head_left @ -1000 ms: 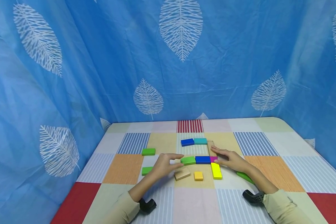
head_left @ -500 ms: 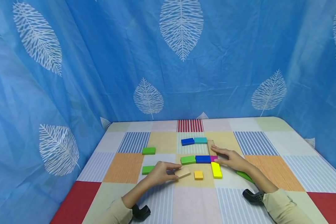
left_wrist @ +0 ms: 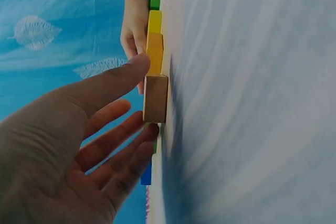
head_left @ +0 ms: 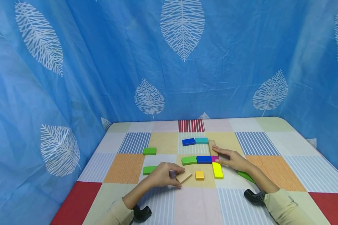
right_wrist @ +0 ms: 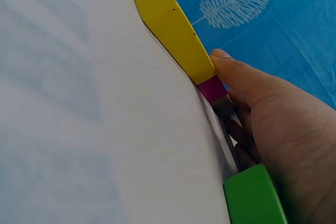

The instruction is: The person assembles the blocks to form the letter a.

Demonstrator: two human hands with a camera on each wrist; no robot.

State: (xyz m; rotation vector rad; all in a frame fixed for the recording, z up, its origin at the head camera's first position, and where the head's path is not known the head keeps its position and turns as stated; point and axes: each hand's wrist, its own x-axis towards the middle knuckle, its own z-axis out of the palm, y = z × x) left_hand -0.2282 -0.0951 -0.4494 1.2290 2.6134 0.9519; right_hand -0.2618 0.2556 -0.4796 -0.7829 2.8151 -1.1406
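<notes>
Wooden block (head_left: pixel 184 177) lies on the patchwork-covered table (head_left: pixel 195 203), left of the small orange block (head_left: pixel 199 175), between the spread thumb and fingers of the left hand (head_left: pixel 163 175); contact is unclear. The right hand (head_left: pixel 234 160), thumb and fingers parted, lies alongside the magenta block (head_left: pixel 215 159) and another wooden piece (head_left: pixel 212 145).

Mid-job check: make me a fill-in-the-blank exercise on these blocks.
The teal block lies between the far wooden block and a ____ block.
On the person's side, the magenta block meets a ____ block.
The left grip is nearer the near wooden block than the ____ grip.
Missing words: blue; yellow; right.
</notes>
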